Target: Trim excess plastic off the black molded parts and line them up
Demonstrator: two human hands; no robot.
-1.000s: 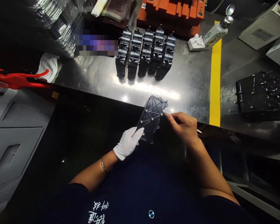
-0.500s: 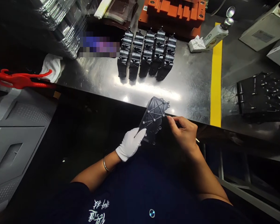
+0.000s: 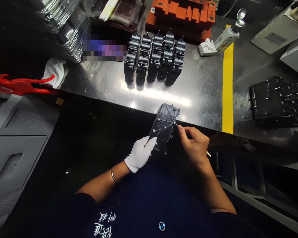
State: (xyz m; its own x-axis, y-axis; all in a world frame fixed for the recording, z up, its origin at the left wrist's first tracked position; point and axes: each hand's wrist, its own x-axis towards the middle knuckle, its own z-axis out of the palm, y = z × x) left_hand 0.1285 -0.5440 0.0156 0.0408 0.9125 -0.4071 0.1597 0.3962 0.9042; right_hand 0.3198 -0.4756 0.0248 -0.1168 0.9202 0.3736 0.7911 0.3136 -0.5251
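at the near table edge: work zone, above the person's lap
right fingers point(image 3: 181, 129): pinched narrow around a thin pale stick point(image 3: 208, 153); its tip meets the right edge of the black ribbed cover point(image 3: 164, 125), its tail shows behind the palm
right hand point(image 3: 195, 145): bare, curled, just beside the cover
left fingers point(image 3: 149, 142): closed on the lower end of the cover, thumb over the ribbed face
left hand point(image 3: 140, 153): in a white glove; a bangle sits at the wrist
cover position: held in the air, tilted, upper end over the rim of the steel table point(image 3: 201, 89)
handling, judged: moulded plastic, likely light and stiff; ribs and small bosses give a sure hold; the thin tabs along the edges look the most breakable
hold point, judged: lower end or the long edges, away from the bosses
further out: row of black parts point(image 3: 154, 59) standing mid-table, well apart from the hands
beyond: orange fixture point(image 3: 183, 13), white bottle point(image 3: 225, 38), yellow stripe point(image 3: 227, 86)
right side: black tray point(image 3: 275, 99)
left side: red tool point(image 3: 20, 85), white cloth point(image 3: 54, 70)
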